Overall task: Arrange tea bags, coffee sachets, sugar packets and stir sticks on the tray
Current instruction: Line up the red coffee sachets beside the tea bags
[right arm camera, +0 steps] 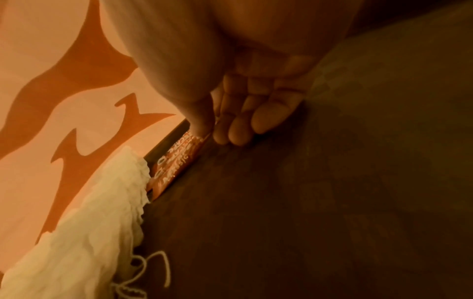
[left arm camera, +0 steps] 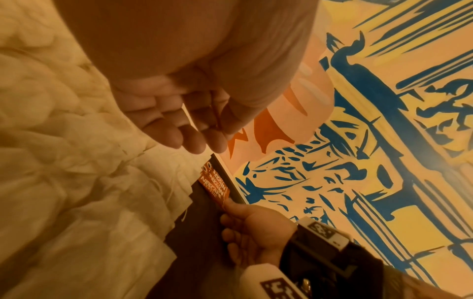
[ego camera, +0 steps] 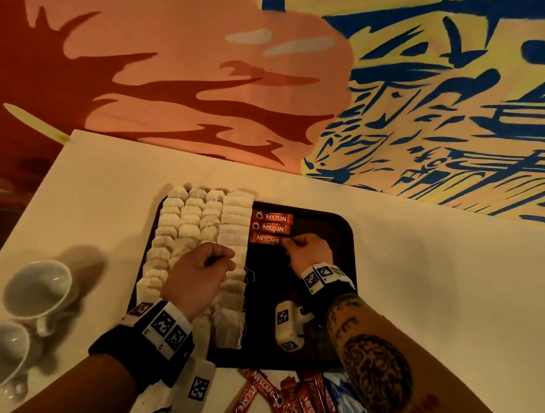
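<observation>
A black tray (ego camera: 324,241) lies on the white table. Rows of white tea bags (ego camera: 199,223) cover its left half. Beside them at the far end lie three red Nescafe coffee sachets (ego camera: 270,219) side by side. My right hand (ego camera: 287,241) pinches the right end of the nearest sachet (ego camera: 265,239), which lies flat on the tray; the right wrist view shows thumb and fingers (right arm camera: 222,137) at that sachet (right arm camera: 176,163). My left hand (ego camera: 228,257) hovers over the tea bags with loosely curled fingers (left arm camera: 194,145), and nothing shows in them.
Loose red sachets (ego camera: 289,400) and blue packets (ego camera: 340,400) lie on the table in front of the tray. Two white cups (ego camera: 37,291) lie on their sides at the left. The table (ego camera: 445,291) abuts a painted wall. The tray's right half is bare.
</observation>
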A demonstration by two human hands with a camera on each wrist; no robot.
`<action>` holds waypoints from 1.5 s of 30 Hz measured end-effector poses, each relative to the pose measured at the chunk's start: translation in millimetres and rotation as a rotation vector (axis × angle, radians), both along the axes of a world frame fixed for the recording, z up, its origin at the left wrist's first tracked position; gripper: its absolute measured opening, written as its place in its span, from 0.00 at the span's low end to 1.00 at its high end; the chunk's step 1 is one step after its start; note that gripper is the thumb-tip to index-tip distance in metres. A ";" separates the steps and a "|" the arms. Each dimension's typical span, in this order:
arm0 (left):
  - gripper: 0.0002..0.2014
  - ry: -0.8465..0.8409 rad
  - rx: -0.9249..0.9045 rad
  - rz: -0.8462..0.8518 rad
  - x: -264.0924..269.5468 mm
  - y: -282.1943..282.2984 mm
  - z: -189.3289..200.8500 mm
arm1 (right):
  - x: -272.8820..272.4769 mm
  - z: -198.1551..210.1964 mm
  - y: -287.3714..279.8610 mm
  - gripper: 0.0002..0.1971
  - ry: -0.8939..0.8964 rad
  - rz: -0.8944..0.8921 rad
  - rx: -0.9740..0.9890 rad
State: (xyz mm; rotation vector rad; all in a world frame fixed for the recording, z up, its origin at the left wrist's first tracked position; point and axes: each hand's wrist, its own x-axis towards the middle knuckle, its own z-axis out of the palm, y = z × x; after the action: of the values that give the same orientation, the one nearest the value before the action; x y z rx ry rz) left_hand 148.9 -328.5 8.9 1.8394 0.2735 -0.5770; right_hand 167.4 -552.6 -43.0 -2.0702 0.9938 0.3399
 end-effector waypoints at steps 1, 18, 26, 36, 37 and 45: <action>0.07 -0.002 -0.003 -0.006 -1.7 0.0 0.2 | 1.8 0.7 0.8 0.15 0.012 0.013 -0.023; 0.05 -0.104 0.135 -0.586 -75.3 22.1 6.2 | -34.3 23.9 -1.3 0.13 0.030 0.211 -0.113; 0.27 -0.068 0.439 -0.934 -138.0 19.4 -4.7 | -115.6 34.7 -2.1 0.08 0.105 0.492 -0.089; 0.45 -0.194 0.719 -1.000 -191.9 9.2 -35.9 | -151.2 34.4 1.9 0.08 0.004 0.447 -0.105; 0.38 -0.198 0.701 -0.982 -192.6 8.4 -35.7 | -152.8 35.0 2.6 0.08 -0.003 0.444 -0.110; 0.21 -0.265 0.771 -1.009 -193.0 -0.9 -26.4 | -167.3 53.9 10.5 0.06 -0.011 0.648 -0.231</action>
State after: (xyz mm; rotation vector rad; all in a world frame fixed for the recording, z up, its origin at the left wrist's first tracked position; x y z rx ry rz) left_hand -44.1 -329.4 -17.5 2.7408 -0.7706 -0.9691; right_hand 0.1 -542.0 10.9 -2.5713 0.3356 0.5582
